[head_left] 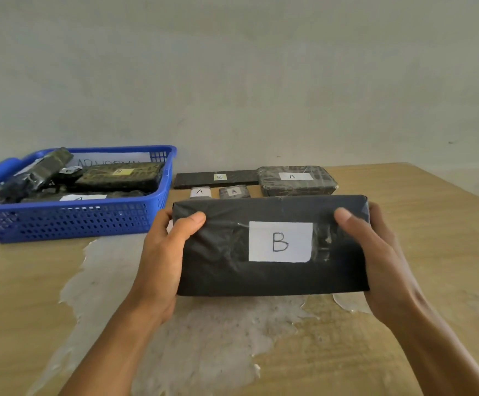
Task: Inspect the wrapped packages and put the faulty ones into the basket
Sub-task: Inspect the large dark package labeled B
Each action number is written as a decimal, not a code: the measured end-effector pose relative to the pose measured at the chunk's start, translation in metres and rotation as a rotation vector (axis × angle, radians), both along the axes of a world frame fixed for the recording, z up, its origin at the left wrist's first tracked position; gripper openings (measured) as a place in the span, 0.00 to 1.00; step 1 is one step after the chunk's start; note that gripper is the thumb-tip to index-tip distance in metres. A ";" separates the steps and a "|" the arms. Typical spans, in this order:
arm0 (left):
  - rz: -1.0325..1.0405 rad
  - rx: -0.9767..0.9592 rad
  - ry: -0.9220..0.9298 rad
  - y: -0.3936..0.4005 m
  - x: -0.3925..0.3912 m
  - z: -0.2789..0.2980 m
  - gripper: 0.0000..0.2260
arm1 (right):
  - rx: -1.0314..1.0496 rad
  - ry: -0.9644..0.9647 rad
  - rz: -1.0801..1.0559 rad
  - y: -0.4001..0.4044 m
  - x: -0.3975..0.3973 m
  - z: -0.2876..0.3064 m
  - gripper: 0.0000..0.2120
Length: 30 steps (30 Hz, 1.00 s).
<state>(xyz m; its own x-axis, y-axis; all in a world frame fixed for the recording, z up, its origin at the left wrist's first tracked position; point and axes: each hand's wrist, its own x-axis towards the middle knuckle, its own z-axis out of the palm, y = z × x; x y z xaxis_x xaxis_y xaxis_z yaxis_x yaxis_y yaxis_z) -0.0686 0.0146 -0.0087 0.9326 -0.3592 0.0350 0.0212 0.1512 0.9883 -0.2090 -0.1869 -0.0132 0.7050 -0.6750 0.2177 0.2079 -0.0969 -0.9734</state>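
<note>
Both hands have a grip on the black package (271, 247) marked B, left hand (161, 261) and right hand (381, 258) clamped on its short ends, thumbs on top, held just above the desk (404, 338). Further back sit four more packages, and the blue basket (69, 221) at far left holds several.

Probably a plain room at home or a small packing spot: bare pale wall (232, 67) across the upper frame, worn wooden table (432, 252) below.
</note>
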 end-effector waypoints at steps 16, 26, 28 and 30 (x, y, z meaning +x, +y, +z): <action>0.196 0.239 -0.291 -0.002 -0.021 0.004 0.30 | -0.111 0.025 -0.127 0.020 0.002 -0.002 0.19; 0.256 0.266 -0.381 -0.008 -0.021 -0.004 0.28 | -0.169 0.065 -0.242 0.022 0.006 -0.004 0.20; 0.254 0.265 -0.385 -0.008 -0.024 -0.002 0.29 | -0.156 0.044 -0.247 0.023 0.005 -0.003 0.21; 0.254 0.254 -0.384 -0.007 -0.026 0.004 0.30 | -0.155 0.014 -0.263 0.025 0.003 0.000 0.24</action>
